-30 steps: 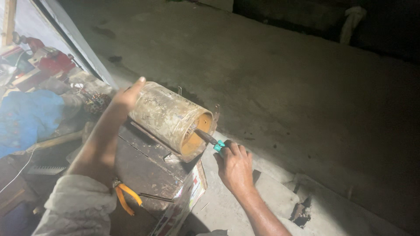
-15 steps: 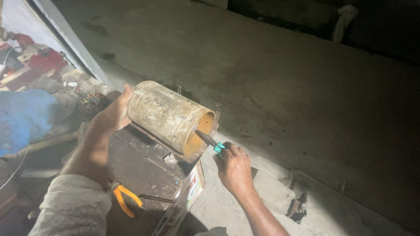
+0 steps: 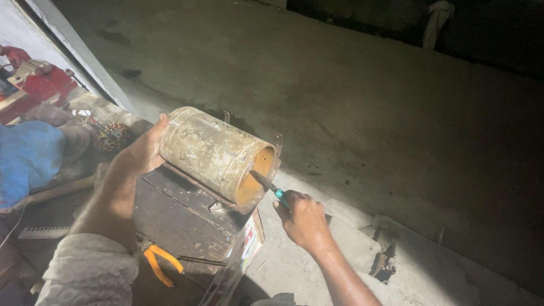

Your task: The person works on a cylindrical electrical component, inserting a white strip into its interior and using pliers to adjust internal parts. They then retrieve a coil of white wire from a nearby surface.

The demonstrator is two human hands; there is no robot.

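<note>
- Cylinder [image 3: 212, 153]: a worn metal housing lying on its side on a dark metal box [image 3: 181, 218], long axis running from upper left to lower right, open mouth facing lower right toward the right hand.
- Its base rests at the box's right edge, and the open rim overhangs that edge slightly; bare concrete floor [image 3: 368, 113] spreads wide beyond it to the right and above.
- To the left, the bench is crowded: a blue cloth [image 3: 28, 158], a red vise [image 3: 39, 85], a copper-wound coil [image 3: 111, 137].
- Outer skin is scuffed, pale and stained; the inside shows orange-yellow.
- Left hand [image 3: 141, 150] presses its palm and spread fingers against the closed far end.
- Right hand [image 3: 303, 218] is clenched around a screwdriver [image 3: 271, 187] with a teal handle, tip at the mouth's rim.
- Orange-handled pliers [image 3: 161, 263] lie on the box near the left sleeve.
</note>
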